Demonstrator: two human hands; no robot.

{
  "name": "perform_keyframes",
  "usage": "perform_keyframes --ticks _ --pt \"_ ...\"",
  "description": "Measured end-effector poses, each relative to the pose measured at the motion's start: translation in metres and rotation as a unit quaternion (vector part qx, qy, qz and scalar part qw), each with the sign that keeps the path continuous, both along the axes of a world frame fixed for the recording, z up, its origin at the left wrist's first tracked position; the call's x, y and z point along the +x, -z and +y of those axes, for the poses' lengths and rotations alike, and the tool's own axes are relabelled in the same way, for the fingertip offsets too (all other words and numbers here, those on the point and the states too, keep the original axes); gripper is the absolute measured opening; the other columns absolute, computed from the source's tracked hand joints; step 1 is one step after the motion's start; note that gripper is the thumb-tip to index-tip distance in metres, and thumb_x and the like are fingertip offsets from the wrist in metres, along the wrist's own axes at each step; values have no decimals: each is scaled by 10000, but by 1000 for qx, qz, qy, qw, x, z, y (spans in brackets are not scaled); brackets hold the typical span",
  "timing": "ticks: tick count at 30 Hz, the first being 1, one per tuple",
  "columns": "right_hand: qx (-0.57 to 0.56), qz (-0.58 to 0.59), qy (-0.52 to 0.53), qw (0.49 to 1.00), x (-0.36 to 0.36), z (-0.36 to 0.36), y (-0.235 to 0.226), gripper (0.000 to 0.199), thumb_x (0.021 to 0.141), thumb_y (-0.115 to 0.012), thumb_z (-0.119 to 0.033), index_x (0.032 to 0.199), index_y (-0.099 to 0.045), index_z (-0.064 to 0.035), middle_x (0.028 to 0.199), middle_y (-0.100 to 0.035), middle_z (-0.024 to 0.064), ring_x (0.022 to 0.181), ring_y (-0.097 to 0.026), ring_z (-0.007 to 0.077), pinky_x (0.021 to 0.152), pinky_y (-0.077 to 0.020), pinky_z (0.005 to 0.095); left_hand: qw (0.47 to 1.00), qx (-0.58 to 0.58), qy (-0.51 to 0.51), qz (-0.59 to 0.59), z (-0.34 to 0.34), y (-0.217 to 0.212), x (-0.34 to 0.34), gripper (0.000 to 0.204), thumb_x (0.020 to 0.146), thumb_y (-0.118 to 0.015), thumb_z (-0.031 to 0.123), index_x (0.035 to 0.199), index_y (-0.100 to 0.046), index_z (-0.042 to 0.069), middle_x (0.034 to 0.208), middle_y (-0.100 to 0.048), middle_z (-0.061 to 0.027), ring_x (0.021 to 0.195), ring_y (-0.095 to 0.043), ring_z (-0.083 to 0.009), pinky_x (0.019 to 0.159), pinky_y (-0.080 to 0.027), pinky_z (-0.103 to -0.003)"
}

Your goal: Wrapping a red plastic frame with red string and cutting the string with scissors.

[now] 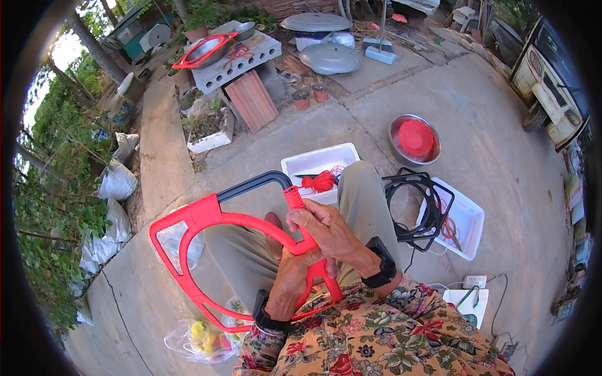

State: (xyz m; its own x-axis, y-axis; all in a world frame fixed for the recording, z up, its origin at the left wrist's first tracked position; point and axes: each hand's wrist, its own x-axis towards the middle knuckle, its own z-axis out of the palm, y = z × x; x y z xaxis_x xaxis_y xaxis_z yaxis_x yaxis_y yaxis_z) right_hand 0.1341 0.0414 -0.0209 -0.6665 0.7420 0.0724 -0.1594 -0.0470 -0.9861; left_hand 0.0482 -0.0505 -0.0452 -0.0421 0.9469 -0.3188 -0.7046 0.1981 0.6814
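Across my lap lies a black plastic frame with a ring inside it, mostly wrapped in red cord (204, 213). One bent corner of the frame stays bare black plastic (251, 185). My left hand (293, 279) is closed around a red-wrapped part near my body. Just above it, my right hand (329, 230) has its fingers closed at the wrapped bar beside the bare corner. Whether a loose cord end is between those fingers is hidden. In front of my knees, a bundle of red cord (321, 182) sits in a white foam box (295, 161).
To the right, unwrapped black frames (421, 233) lean on a white tray (473, 229). Beyond is a metal basin (395, 135) with something red inside. A plastic bag of fruit (182, 341) lies at left. Another red-wrapped frame (229, 41) rests on a concrete slab (266, 51).
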Motion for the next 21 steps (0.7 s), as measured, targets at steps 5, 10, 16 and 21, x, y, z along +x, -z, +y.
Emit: perform_keyframes --ticks 5,10,16,21 --pt "-59 -57 -42 996 11 -3 -3 287 949 -537 -287 1037 -584 -18 822 -589 -1 658 -503 23 501 -416 185 1000 -12 10 3 2 0 -4 232 854 -615 39 1057 -519 -20 757 -607 -134 603 -621 -263 552 -544 -402" --pt "-124 -40 -98 987 17 2 4 378 933 -566 -282 1179 -541 4 940 -626 70 704 -568 30 427 -454 166 999 -41 -24 -14 1 -3 -2 184 869 -608 48 1029 -536 -9 771 -609 -128 612 -621 -254 574 -558 -412" --pt "-61 25 -56 996 3 9 3 349 944 -555 -281 1147 -571 3 910 -617 36 704 -553 43 541 -455 186 1000 -1 19 -20 -2 9 -7 315 848 -636 73 1113 -494 -19 739 -609 -152 594 -629 -281 581 -574 -458" --pt "-17 -10 -58 998 -2 11 4 290 964 -525 -260 1068 -604 -1 768 -578 -10 714 -516 39 642 -430 200 999 -37 -15 32 -11 -3 -12 316 879 -629 142 1130 -540 -29 834 -653 -130 760 -648 -227 709 -570 -403"
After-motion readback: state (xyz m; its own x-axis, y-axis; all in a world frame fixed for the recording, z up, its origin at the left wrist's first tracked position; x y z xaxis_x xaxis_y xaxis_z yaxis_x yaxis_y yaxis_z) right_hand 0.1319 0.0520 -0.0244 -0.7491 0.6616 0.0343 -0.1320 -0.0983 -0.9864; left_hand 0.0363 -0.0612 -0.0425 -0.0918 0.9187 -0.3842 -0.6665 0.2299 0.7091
